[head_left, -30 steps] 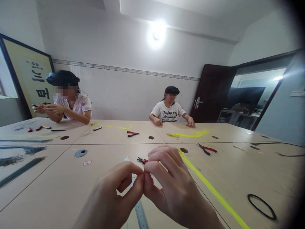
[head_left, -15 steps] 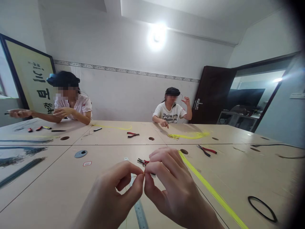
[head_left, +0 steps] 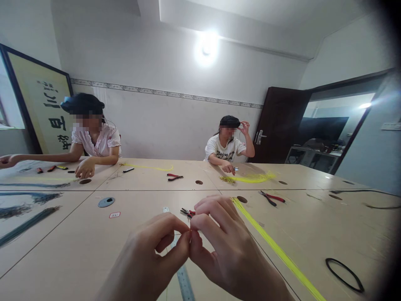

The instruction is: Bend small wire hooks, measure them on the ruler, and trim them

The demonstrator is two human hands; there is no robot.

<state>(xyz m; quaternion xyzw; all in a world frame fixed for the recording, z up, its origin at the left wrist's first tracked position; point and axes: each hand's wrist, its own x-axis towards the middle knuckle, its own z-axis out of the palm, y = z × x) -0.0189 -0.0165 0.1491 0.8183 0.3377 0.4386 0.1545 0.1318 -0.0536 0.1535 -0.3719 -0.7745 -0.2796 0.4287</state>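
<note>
My left hand (head_left: 150,255) and my right hand (head_left: 225,246) meet fingertip to fingertip above the table, both pinched on something tiny that I cannot make out. Under them lies a metal ruler (head_left: 184,282). Small red-handled pliers (head_left: 187,212) rest just beyond my fingers. A long bundle of yellow wires (head_left: 275,248) runs diagonally along the table right of my right hand.
A black ring (head_left: 344,274) lies at the right. More red-handled pliers (head_left: 272,196) and another pair (head_left: 174,177) sit farther off. Two other people sit at the far side; dark wire bundles (head_left: 25,223) lie at the left. A grey cable-hole cap (head_left: 106,202) is left of centre.
My pinched hands have barely shifted. The person at the far left has lowered both arms to the table; the far person has raised a hand to the headgear and reached toward the yellow wires.
</note>
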